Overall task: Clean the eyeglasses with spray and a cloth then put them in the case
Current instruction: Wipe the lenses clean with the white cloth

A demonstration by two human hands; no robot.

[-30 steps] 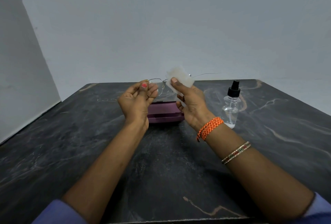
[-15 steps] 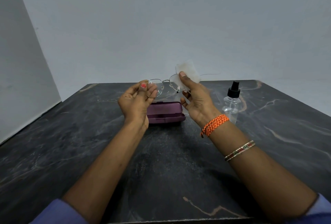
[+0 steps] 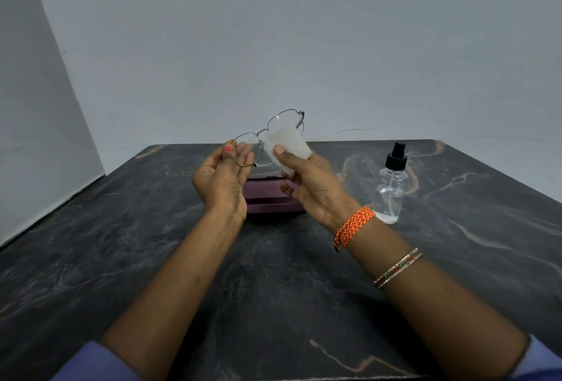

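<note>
Above the dark table (image 3: 152, 259), the left hand (image 3: 222, 179) pinches the glasses (image 3: 267, 137) by one lens rim while the right hand (image 3: 313, 186) presses a white cloth (image 3: 286, 143) against the other lens. Behind the hands lies the purple case (image 3: 267, 198); the spray bottle (image 3: 390, 189) stands right of it.

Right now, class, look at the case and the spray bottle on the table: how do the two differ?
The case is purple and opaque; the spray bottle is clear with a black top. The case lies low and flat; the bottle stands upright. The case sits partly hidden behind the person's hands; the bottle stands in full view, to the right of the right hand. Both rest on the dark table, untouched.
</note>
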